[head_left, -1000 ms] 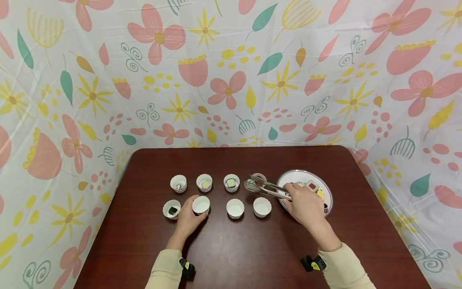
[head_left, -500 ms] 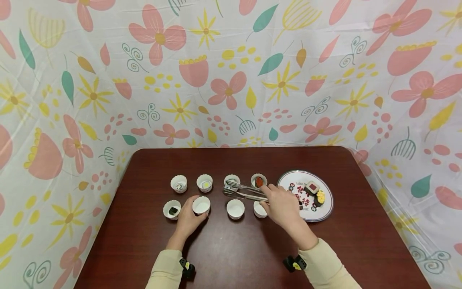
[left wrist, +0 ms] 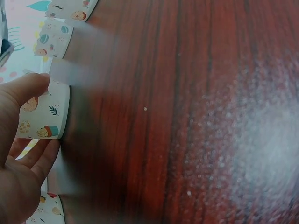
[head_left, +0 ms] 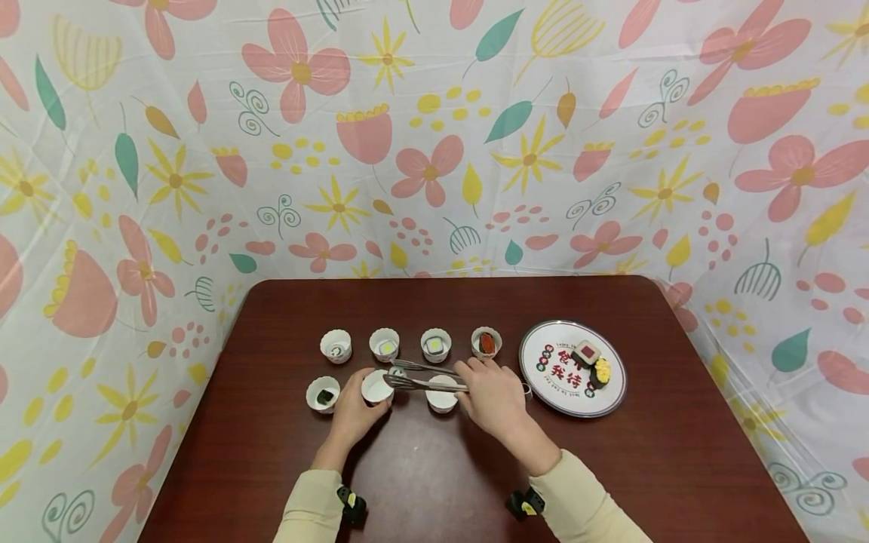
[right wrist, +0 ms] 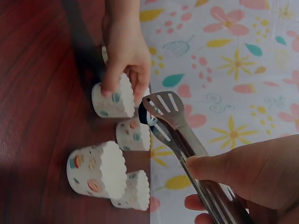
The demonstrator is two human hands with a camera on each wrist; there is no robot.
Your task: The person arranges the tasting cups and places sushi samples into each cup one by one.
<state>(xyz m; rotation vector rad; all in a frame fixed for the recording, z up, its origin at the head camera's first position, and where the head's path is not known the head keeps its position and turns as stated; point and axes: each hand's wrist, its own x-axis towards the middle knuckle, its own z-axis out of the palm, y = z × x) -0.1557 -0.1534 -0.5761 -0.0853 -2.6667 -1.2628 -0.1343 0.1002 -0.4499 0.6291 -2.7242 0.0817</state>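
My left hand (head_left: 354, 407) grips a white paper baking cup (left wrist: 44, 112) with a scalloped rim, fingers and thumb around its sides. Metal tongs (head_left: 428, 383) are held in my right hand (head_left: 495, 400), the thumb pressed along one arm. Between the slotted tips, a small dark-and-white piece (right wrist: 144, 113), like a sushi roll, is pinched. In the head view the tips reach the right rim of the held cup. Another cup (head_left: 443, 403) stands beneath the tongs, partly covered by them. The cup beside it is mostly hidden behind my right hand.
Several cups stand in two rows; one (head_left: 486, 343) holds an orange-red topped piece, another (head_left: 323, 394) a dark piece. A white oval plate (head_left: 543, 385) at right bears two sushi pieces (head_left: 586, 353). Patterned cloth (head_left: 434, 151) hangs behind the brown table (head_left: 421, 483).
My right hand has carried the tongs and pinched piece leftward from the plate, past the back-row cups, to the cup in my left hand. The left hand has stayed put.
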